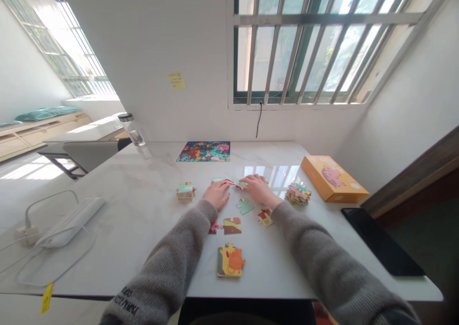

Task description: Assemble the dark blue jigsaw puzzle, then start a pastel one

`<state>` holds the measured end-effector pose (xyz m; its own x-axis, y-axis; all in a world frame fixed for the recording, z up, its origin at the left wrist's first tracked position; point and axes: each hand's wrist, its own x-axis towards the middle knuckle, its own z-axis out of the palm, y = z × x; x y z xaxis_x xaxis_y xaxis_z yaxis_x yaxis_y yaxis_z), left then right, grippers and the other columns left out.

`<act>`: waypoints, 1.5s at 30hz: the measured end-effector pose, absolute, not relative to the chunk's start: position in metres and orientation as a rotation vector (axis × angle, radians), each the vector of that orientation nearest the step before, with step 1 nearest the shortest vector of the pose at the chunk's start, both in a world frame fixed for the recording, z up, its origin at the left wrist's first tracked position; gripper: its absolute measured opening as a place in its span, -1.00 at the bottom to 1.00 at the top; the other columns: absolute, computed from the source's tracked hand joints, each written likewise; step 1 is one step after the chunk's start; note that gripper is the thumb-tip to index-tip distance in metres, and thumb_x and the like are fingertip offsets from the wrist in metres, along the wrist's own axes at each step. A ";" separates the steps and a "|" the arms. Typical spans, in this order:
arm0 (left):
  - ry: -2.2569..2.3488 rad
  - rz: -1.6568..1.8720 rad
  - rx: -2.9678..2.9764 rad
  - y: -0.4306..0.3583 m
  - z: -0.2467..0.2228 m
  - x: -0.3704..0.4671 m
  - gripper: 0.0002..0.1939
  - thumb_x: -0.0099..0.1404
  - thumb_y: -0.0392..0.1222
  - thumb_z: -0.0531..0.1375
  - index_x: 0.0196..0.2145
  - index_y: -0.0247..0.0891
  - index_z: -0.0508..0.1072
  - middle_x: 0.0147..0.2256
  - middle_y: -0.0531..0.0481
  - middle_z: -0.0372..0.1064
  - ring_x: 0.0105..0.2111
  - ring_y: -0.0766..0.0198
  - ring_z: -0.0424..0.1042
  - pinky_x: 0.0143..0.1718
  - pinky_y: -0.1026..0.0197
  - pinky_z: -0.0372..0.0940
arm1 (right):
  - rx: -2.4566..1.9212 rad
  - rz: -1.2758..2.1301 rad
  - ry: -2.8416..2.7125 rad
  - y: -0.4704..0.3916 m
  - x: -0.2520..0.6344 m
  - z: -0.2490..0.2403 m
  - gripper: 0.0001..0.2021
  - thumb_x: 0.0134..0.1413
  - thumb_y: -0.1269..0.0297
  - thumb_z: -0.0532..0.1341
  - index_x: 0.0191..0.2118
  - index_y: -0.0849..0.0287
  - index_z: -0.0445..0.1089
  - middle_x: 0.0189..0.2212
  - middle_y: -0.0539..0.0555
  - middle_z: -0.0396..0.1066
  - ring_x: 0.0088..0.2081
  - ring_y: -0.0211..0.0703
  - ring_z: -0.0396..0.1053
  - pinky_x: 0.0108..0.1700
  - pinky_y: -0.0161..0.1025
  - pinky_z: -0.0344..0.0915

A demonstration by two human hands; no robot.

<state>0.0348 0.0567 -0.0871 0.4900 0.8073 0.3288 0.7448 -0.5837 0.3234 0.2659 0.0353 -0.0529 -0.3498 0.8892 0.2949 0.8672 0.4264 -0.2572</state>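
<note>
My left hand (217, 194) rests on the white table, its fingers closed at the edge of a strip of puzzle pieces (232, 181). From the other side my right hand (260, 189) has its fingertips on a piece of the same strip, partly covering it. Just below lies a loose light-green puzzle piece (245, 206). A brown and cream piece (265, 217) sits beside my right wrist. Near my left sleeve are a pink piece (214, 227), partly hidden, and a brown and yellow-green piece (233, 225). Closer to me is a small stack of yellow and orange pieces (230, 261).
Piles of puzzle pieces stand left (185, 191) and right (298, 194). A colourful picture sheet (204, 151) lies at the back. On the right are an orange box (333, 179) and a black tablet-like slab (382, 241); on the left, a power strip (71, 222) and a bottle (132, 130).
</note>
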 end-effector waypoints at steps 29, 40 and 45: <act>1.334 0.767 2.571 0.060 -0.095 0.035 -0.55 0.29 -0.23 0.19 0.14 -0.18 0.43 0.18 -0.15 0.34 0.19 0.01 0.30 0.27 -0.13 0.21 | -1.635 -0.136 -2.603 0.066 0.240 -0.051 -0.51 0.31 0.43 -0.01 0.28 -0.07 0.28 0.07 0.28 0.31 0.08 0.17 0.20 0.07 0.04 0.09; 1.339 0.731 2.589 0.061 -0.096 0.034 -0.55 0.31 -0.21 0.18 0.15 -0.19 0.41 0.20 -0.15 0.32 0.21 0.01 0.29 0.27 -0.12 0.21 | -1.688 -0.121 -2.606 0.064 0.230 -0.048 -0.53 0.28 0.47 -0.01 0.26 0.08 0.26 0.12 0.30 0.31 0.10 0.18 0.21 0.07 0.06 0.18; 1.325 0.737 2.605 0.062 -0.098 0.033 -0.56 0.31 -0.20 0.18 0.14 -0.20 0.42 0.19 -0.15 0.33 0.21 0.03 0.28 0.29 -0.09 0.18 | -1.624 -0.114 -2.685 0.047 0.241 -0.049 -0.51 0.24 0.48 0.05 0.26 0.13 0.26 0.24 0.29 0.23 0.21 0.21 0.18 0.16 0.09 0.14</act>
<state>0.0326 0.0621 -0.0984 0.4960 0.7879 0.3651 0.7254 -0.6070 0.3244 0.2413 0.0471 -0.0488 -0.4648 0.8846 0.0388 0.8847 0.4622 0.0610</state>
